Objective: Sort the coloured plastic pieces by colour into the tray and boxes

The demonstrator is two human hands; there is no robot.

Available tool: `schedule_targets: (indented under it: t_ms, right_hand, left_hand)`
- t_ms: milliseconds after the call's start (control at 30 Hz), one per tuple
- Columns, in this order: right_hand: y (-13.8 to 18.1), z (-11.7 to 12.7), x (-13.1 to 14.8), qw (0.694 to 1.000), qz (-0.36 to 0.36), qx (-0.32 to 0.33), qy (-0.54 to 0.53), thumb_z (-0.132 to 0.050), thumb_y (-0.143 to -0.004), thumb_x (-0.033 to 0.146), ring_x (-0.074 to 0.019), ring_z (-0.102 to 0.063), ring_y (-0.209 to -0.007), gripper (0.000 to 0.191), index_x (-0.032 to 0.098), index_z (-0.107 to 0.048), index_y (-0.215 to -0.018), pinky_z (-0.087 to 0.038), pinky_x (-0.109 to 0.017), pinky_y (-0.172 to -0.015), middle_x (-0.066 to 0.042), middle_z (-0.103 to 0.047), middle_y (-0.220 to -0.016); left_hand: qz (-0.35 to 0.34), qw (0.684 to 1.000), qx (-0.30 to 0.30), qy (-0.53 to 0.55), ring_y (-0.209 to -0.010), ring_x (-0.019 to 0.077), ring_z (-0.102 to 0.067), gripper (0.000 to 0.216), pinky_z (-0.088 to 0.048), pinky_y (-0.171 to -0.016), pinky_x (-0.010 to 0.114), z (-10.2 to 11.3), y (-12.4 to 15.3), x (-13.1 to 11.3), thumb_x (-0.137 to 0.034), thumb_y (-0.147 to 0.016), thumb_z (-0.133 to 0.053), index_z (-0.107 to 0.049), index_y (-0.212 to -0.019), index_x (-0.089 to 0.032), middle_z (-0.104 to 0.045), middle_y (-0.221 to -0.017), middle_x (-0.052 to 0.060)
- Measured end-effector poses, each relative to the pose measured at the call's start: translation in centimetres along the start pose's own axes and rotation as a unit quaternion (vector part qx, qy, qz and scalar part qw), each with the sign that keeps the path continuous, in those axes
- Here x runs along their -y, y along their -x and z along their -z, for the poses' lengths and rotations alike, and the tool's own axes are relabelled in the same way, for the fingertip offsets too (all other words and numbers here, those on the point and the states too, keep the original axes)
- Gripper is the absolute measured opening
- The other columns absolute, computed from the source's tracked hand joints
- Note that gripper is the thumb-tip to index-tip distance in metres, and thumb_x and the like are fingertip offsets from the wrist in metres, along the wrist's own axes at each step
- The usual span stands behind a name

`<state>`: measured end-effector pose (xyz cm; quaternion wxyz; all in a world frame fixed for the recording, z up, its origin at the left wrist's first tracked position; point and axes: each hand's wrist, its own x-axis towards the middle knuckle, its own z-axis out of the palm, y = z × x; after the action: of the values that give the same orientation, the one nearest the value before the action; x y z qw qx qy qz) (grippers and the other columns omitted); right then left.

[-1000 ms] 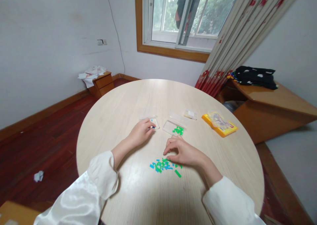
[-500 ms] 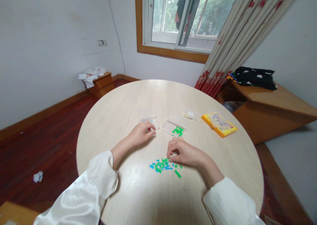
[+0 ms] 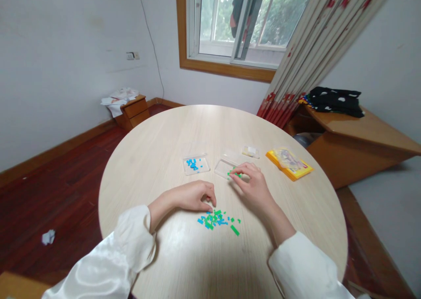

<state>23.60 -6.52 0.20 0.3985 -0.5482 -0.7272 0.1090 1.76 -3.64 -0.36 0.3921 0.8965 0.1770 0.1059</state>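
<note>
Small green and blue building bricks lie in a mixed pile [image 3: 213,220] on the round table [image 3: 171,264]. At the pile's far edge my left hand [image 3: 195,197] hovers, its thumb and fingers curved and a little apart, nothing visible between them. My right hand [image 3: 251,183] is over the right clear plastic box [image 3: 221,169], thumb and forefinger pinched together at a small green brick. More green bricks in that box are partly hidden by the fingers. Beside it, the left clear plastic box [image 3: 196,172] contains several blue bricks [image 3: 191,164].
Farther right lie a small clear packet [image 3: 250,151] and a yellow booklet [image 3: 289,165] with a plastic bag on top. A longer green brick [image 3: 234,230] sits at the pile's right side. Beyond the table stand a small drawer cabinet [image 3: 135,110] and a tilted wooden cabinet [image 3: 358,145].
My left hand has moved from the left box back toward the pile, uncovering the blue bricks. My right hand has gone from the pile up to the box of green bricks.
</note>
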Motion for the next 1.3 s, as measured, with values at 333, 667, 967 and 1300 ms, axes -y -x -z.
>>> schedule_targets:
  t_ms: [333, 667, 967, 1300]
  right_hand:
    - [-0.2, -0.3, -1.9, 0.992, -0.025, -0.102, 0.076, -0.052, -0.085, 0.029, -0.022, -0.057, -0.079, 0.021, 0.019, -0.069, -0.091, -0.034, -0.036, -0.073, -0.006, -0.064, -0.079]
    - [0.4, 0.0, 0.8, 0.977, 0.051, 0.202, -0.054, -0.064, -0.077, 0.022, -0.0185, -0.056, -0.082, 0.006, 0.022, -0.07, -0.077, -0.034, -0.039, -0.085, -0.003, -0.066, -0.077]
    - [0.9, 0.5, 1.7, 0.922, 0.064, 0.382, -0.02, -0.071, -0.067, 0.014, -0.0182, -0.055, -0.086, 0.011, 0.022, -0.073, -0.074, -0.034, -0.036, -0.088, -0.001, -0.063, -0.074]
    - [1.1, 0.5, 2.1, 0.92, 0.079, 0.384, -0.023, -0.069, -0.069, 0.015, -0.0179, -0.052, -0.081, 0.012, 0.024, -0.074, -0.076, -0.034, -0.035, -0.083, 0.0, -0.063, -0.07]
  left_hand:
    - [0.026, 0.998, 0.057, 0.0, -0.061, 0.0083, -0.048, 0.005, -0.038, -0.057, 0.019, 0.1, 0.0, 0.3, -0.013, -0.067, -0.071, -0.067, -0.07, -0.013, -0.052, -0.068, -0.001]
    - [0.07, 0.997, -0.001, -0.045, -0.061, 0.0086, -0.048, 0.012, -0.038, -0.06, 0.02, 0.5, -0.1, 0.4, -0.005, -0.07, -0.057, -0.066, -0.072, -0.013, -0.055, -0.07, 0.0]
    - [0.109, 0.974, -0.185, -0.065, -0.065, 0.0114, -0.049, 0.01, -0.038, -0.064, 0.024, 2.2, 0.2, 1.4, -0.012, -0.075, -0.056, -0.065, -0.071, -0.014, -0.058, -0.068, 0.001]
    - [0.207, 0.909, -0.329, -0.154, -0.074, 0.0155, -0.053, 0.015, -0.041, -0.073, 0.028, 3.0, 0.5, 3.3, -0.017, -0.079, -0.054, -0.066, -0.087, -0.013, -0.058, -0.079, 0.005]
